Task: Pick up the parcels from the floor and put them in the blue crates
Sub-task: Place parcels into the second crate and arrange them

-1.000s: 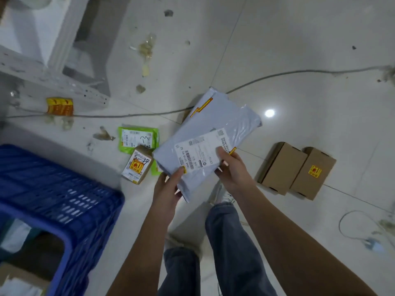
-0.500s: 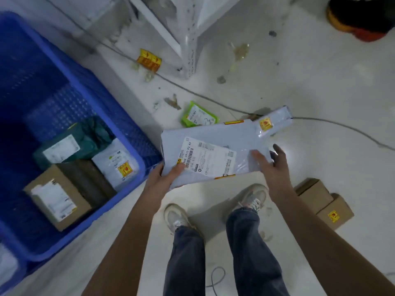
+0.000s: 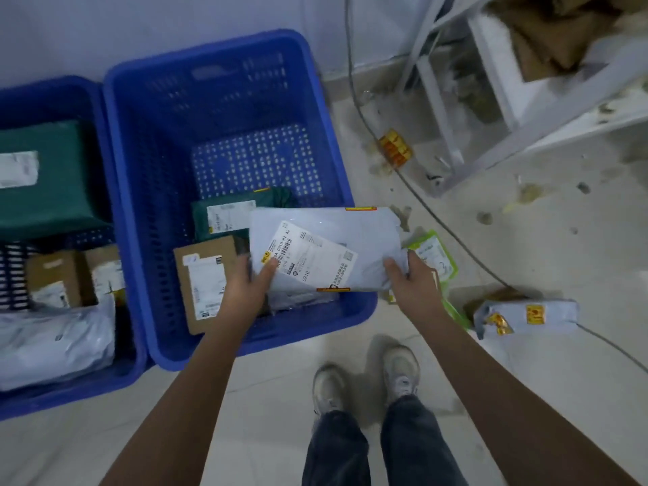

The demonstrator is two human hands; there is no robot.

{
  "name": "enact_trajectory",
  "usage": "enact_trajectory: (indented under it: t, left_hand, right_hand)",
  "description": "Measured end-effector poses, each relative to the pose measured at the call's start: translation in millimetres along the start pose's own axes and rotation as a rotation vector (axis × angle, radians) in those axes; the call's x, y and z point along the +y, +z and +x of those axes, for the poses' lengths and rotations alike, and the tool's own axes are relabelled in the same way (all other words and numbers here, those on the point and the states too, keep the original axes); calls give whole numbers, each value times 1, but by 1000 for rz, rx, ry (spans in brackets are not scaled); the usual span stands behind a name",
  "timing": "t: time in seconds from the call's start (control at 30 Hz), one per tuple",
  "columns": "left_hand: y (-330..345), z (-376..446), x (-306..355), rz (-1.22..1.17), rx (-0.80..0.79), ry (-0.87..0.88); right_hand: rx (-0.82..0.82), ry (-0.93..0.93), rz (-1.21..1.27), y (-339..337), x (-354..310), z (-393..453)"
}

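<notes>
Head view: pale-grey plastic mailer parcel gripped by left hand and right hand, over right-hand blue plastic crate. Step: placing. Next: lower, release.

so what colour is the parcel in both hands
Pale grey, with a white label and small orange-yellow strips: the parcel shows best in the head view.

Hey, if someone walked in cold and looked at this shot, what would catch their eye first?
First, the pale grey mailer bag held by both hands, left hand and right hand, over the near right corner of the big blue crate. Next, the cardboard box and green parcel already inside it, and another grey parcel on the floor at right.
</notes>
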State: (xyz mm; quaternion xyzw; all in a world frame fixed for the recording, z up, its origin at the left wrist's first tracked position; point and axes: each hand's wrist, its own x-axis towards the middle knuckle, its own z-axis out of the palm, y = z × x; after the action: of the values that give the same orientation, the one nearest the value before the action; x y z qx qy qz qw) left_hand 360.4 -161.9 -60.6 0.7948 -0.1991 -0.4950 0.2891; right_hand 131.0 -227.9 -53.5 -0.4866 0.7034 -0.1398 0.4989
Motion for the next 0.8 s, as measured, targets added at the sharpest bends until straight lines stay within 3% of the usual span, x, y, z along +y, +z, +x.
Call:
enact_trajectory:
  t: [0.17, 0.33, 0.5, 0.8]
  left_hand:
    - [-41, 53, -17, 175, 136, -50]
    - [-71, 86, -23, 235, 135, -147]
    - [-94, 125, -23, 282, 105, -183]
    - [-98, 234, -48, 156, 119, -126]
  right_hand:
    - [-153, -56, -124, 67, -27, 36]
    - [-254, -51, -227, 114, -55, 66]
    - [-270, -56, -252, 144, -82, 93]
    - [-177, -185, -263, 223, -81, 170]
